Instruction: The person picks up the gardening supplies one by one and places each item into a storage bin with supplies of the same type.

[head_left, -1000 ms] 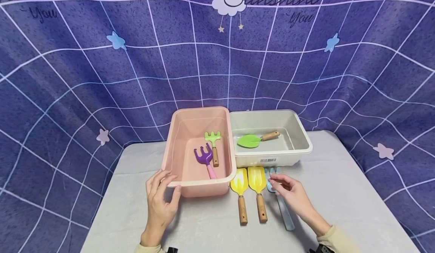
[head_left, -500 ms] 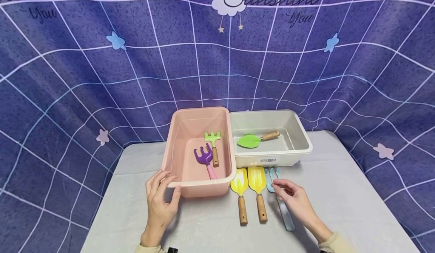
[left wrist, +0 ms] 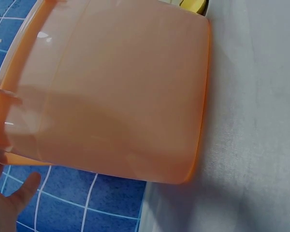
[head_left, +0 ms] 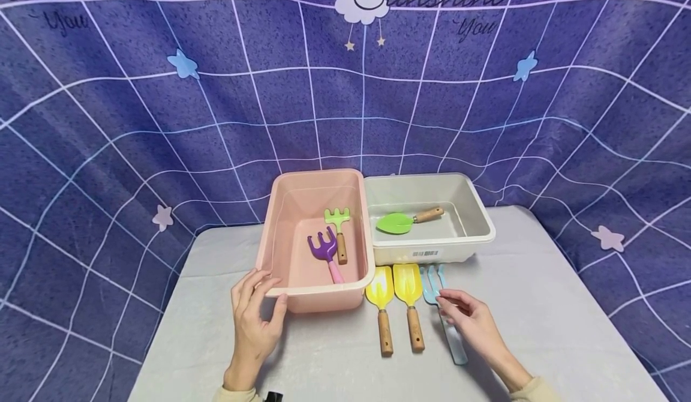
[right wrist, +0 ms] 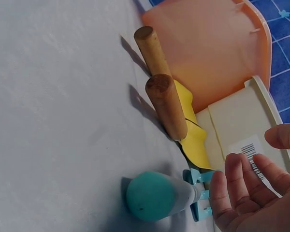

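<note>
Head view shows the left hand [head_left: 256, 321] with fingers bent over the rim of the pink bin [head_left: 324, 303] at its near left corner, the thumb by the outer front wall. The right hand [head_left: 477, 324] is half open, fingers loosely curved and holding nothing, over the blue hand fork [head_left: 453, 340]; whether it touches the fork is hard to tell. That fork lies on the table [head_left: 335, 360], tines toward the off-white bin [head_left: 394, 252], beside two wood-handled yellow trowels [head_left: 412, 309]. Inside the pink bin lie a purple fork [head_left: 325, 251] with a pink handle and a green rake [head_left: 339, 229]; the off-white bin holds a green trowel [head_left: 396, 223].
</note>
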A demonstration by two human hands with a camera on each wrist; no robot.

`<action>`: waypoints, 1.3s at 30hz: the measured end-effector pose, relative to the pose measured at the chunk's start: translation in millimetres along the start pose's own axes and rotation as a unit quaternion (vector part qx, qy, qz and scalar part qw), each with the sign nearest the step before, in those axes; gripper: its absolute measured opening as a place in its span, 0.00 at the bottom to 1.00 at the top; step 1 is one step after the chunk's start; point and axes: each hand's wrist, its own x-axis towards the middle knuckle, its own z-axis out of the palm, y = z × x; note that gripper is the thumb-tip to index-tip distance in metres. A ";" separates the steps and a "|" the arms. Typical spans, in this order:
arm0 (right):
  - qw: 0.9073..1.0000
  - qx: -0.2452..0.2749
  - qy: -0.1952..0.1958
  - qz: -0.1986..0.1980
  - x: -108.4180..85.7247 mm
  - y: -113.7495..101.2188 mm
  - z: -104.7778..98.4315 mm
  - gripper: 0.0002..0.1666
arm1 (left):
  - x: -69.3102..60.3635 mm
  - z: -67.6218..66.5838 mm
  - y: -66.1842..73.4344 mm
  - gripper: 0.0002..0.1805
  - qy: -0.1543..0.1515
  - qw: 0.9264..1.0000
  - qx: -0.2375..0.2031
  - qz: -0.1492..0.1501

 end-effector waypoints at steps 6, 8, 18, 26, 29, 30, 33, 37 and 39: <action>1.000 0.004 0.009 0.007 -0.7 4.2 -1.8 0.24 | 0.6 0.7 -0.4 0.17 0.002 1.000 -0.003 0.002; 1.000 0.005 0.011 0.009 -1.5 5.5 -2.2 0.23 | 0.4 0.8 -0.5 0.17 0.003 1.000 -0.004 0.003; 1.000 0.001 0.013 0.019 -1.2 10.8 -3.3 0.24 | -0.3 0.8 0.1 0.16 0.003 1.000 -0.002 0.002; 1.000 -0.009 0.013 0.027 -2.1 13.3 -4.8 0.24 | 0.0 -0.3 2.1 0.17 -0.003 1.000 0.005 -0.006; 0.999 -0.012 0.015 0.026 -2.0 14.6 -5.3 0.23 | 0.2 -0.3 2.2 0.16 -0.003 1.000 0.005 -0.006; 0.999 -0.013 0.016 0.024 -2.2 14.9 -5.5 0.23 | 0.3 -0.3 2.1 0.16 -0.003 1.000 0.005 -0.006; 1.000 -0.021 0.017 0.016 -2.1 17.2 -6.6 0.23 | 0.3 -0.2 1.8 0.16 -0.003 1.000 0.005 -0.005; 0.999 -0.034 0.021 0.005 -2.3 22.2 -7.7 0.23 | -0.1 0.0 1.8 0.16 -0.003 1.000 0.003 -0.006; 0.999 -0.041 0.024 0.000 -2.7 25.3 -7.9 0.22 | -0.4 0.3 1.7 0.16 -0.001 1.000 0.002 -0.006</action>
